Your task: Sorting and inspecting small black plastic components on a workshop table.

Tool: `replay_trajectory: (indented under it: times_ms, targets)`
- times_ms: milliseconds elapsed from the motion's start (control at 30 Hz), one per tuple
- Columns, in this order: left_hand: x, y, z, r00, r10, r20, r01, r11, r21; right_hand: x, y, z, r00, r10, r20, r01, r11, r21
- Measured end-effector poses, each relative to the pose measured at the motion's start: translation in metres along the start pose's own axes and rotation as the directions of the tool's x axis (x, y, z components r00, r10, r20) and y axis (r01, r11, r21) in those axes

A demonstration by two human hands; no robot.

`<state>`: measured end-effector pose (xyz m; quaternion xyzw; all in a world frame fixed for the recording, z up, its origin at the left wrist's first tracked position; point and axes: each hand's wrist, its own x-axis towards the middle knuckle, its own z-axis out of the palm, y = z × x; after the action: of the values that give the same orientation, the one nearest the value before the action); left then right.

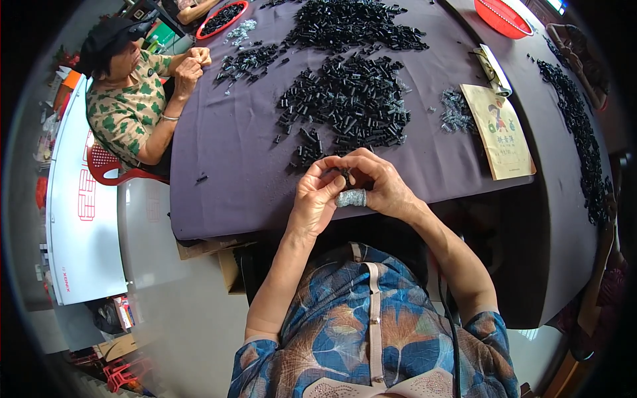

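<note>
My left hand point(313, 199) and my right hand point(390, 189) meet over the near edge of the table. Their fingertips pinch a small dark piece point(346, 176), mostly covered by the fingers, so its exact kind is hidden. A grey wrapping point(350, 198) surrounds my right thumb. Just beyond my hands lies a heap of short black tube-like parts point(342, 96), with a smaller cluster point(308, 147) close to my left fingers. Farther right is a little pile of small greyish parts point(456, 111).
A purple-grey cloth covers the table point(225, 152). Another black heap point(355, 26) lies farther back. A yellowish booklet point(497, 132), a clipboard point(492, 69) and a red basket point(502, 18) are at right. A co-worker point(129, 99) sits at left, hands together, near a red tray point(201, 33).
</note>
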<state>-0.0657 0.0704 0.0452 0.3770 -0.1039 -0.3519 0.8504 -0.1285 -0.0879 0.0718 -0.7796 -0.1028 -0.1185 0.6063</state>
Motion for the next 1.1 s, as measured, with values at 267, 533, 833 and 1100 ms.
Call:
replay_trajectory:
  times_ms: [267, 533, 833, 1100]
  targets:
    - [-0.001, 0.006, 0.007, 0.996, -0.082, -0.043, 0.079, 0.994, -0.078, -0.001, 0.008, -0.001, 1.0, -0.029, 0.011, 0.028, 0.996, 0.083]
    - [0.001, 0.003, 0.001, 0.998, -0.07, 0.003, 0.07, 0.994, -0.084, -0.001, 0.008, 0.0, 0.999, -0.035, -0.006, 0.036, 0.993, 0.116]
    - [0.005, -0.004, 0.006, 0.998, -0.057, 0.003, 0.057, 0.98, -0.192, -0.001, 0.008, -0.001, 0.999, -0.029, -0.044, 0.032, 0.997, 0.068]
    - [0.003, -0.002, 0.002, 0.996, -0.082, 0.015, 0.084, 0.987, -0.14, -0.002, 0.011, -0.001, 0.997, -0.071, -0.024, 0.072, 0.994, 0.084]
